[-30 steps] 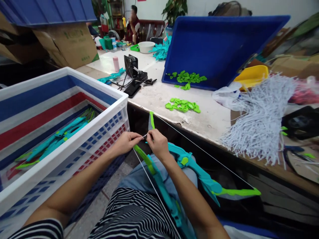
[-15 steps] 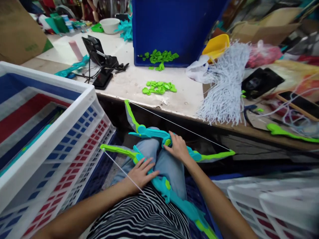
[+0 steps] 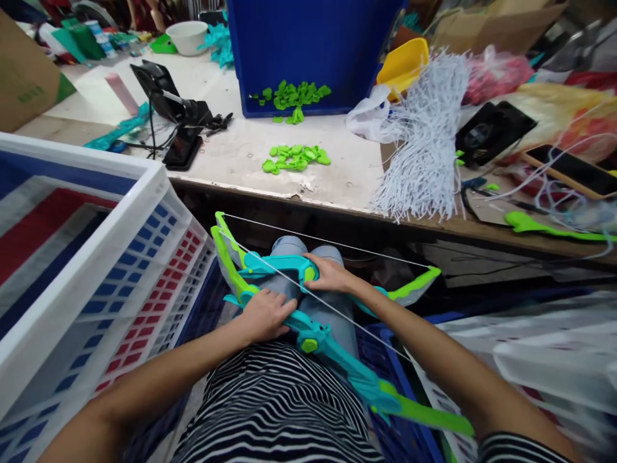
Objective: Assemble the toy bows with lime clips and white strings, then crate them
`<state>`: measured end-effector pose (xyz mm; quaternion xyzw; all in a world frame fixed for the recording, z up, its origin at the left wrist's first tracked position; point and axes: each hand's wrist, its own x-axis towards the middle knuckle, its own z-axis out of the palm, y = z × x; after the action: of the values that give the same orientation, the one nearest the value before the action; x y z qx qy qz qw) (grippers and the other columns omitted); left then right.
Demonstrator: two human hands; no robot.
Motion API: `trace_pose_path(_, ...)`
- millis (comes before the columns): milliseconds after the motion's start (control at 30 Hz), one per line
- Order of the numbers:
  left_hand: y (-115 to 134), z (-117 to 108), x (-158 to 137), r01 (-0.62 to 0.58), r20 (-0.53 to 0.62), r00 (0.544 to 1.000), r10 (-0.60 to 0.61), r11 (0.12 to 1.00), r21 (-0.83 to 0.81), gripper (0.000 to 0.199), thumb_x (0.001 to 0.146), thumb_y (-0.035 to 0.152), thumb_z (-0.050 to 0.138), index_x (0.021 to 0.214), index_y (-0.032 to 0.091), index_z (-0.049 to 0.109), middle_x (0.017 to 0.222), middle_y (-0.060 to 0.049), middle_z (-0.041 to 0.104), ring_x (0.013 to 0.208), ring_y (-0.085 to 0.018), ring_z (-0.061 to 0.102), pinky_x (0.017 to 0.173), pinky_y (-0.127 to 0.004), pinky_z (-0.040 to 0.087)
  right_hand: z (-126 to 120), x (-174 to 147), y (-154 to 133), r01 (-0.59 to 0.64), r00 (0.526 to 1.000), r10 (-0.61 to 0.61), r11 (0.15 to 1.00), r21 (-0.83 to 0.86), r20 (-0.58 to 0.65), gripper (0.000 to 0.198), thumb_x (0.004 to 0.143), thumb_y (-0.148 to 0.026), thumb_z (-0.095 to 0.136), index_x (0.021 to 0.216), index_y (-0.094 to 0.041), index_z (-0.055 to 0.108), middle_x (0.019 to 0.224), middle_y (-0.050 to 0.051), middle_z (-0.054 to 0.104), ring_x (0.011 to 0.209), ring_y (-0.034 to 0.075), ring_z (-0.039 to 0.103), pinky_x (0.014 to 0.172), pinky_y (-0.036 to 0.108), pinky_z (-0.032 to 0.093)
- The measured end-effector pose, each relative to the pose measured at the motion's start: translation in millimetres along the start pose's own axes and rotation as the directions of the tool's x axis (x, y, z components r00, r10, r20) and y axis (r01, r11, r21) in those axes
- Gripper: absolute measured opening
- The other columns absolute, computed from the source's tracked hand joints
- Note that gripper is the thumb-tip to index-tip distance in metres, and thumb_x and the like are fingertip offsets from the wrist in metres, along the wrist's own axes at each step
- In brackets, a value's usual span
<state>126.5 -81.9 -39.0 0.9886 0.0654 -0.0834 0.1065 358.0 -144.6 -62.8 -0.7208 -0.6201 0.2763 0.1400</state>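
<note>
Turquoise and lime-green plastic twice over: one near bow (image 3: 349, 370) across the lap, slanted from nine o'clock down to four, and one far bow (image 3: 270, 262) over the knees, from nine to half past three. Strung with two white strings (image 3: 332, 242), one to each; fitted with one green hub (image 3: 309, 274) apiece at mid-length.

At seven o'clock, one left hand (image 3: 267, 315), wrapped over the near bow with fingers drawn close together; cannot tell how the fingertips sit underneath. At five, just off centre, one right hand (image 3: 330, 273), closed on the far bow with thumb and forefinger astride the hub; cannot tell about the remaining fingers, hidden behind.

On the table (image 3: 231, 177) at twelve, two clusters of small green pieces (image 3: 296, 157), one in the open, one inside a single blue tray (image 3: 299, 45); too overlapped to count singly. At one, one yellow scoop (image 3: 405, 67); at two, one heap of white cords (image 3: 424, 141); at three, one phone (image 3: 573, 168). At ten, one carton (image 3: 38, 93) with green print, too blurred to read.
</note>
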Motion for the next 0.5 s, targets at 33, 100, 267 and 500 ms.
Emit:
trace_pose_path(33, -1, -3, 0, 0.016, 0.019, 1.000, -0.016, 1.000, -0.009, 0.050, 0.077, 0.039, 0.064, 0.122, 0.019, 0.056, 0.097, -0.011, 0.064, 0.089, -0.027, 0.061, 0.078, -0.038, 0.044, 0, 3, -1, 0.014, 1.000, -0.014, 1.000, -0.004, 0.021, 0.080, 0.068, -0.041, 0.069, 0.139, -0.016, 0.042, 0.125, 0.014, 0.061, 0.108, 0.028, 0.061, 0.090, 0.037, 0.048)
trace_pose_path(100, -5, -11, 3, 0.074, 0.030, 0.997, -0.074, 0.997, -0.016, 0.056, 0.078, 0.040, 0.062, 0.130, 0.022, 0.051, 0.102, -0.011, 0.064, 0.091, -0.027, 0.062, 0.078, -0.038, 0.045, -2, 8, -1, 0.036, 0.997, -0.037, 0.999, 0.005, 0.073, 0.081, 0.068, -0.044, 0.070, 0.139, -0.017, 0.043, 0.124, 0.013, 0.062, 0.106, 0.028, 0.062, 0.088, 0.036, 0.049)
trace_pose_path(267, -29, -42, 22, 0.256, 0.003, 0.967, -0.256, 0.967, 0.005, 0.063, 0.078, 0.038, 0.061, 0.136, 0.019, 0.045, 0.111, -0.014, 0.060, 0.100, -0.029, 0.058, 0.081, -0.039, 0.046, -27, 23, 9, 0.017, 0.985, -0.027, 0.998, 0.065, 0.169, 0.058, 0.076, -0.047, 0.065, 0.128, -0.022, 0.058, 0.112, 0.008, 0.069, 0.096, 0.025, 0.067, 0.080, 0.032, 0.052)
trace_pose_path(500, -49, -62, 64, 0.354, 0.164, 0.922, -0.352, 0.935, 0.020, 0.066, 0.069, 0.025, 0.069, 0.129, 0.007, 0.049, 0.124, -0.024, 0.050, 0.112, -0.039, 0.049, 0.086, -0.048, 0.046, -76, -5, 9, -0.074, 0.903, 0.082, 0.997, 0.035, -0.421, 0.043, 0.087, -0.045, 0.051, 0.118, -0.018, 0.064, 0.093, 0.009, 0.073, 0.080, 0.023, 0.068, 0.075, 0.036, 0.052)
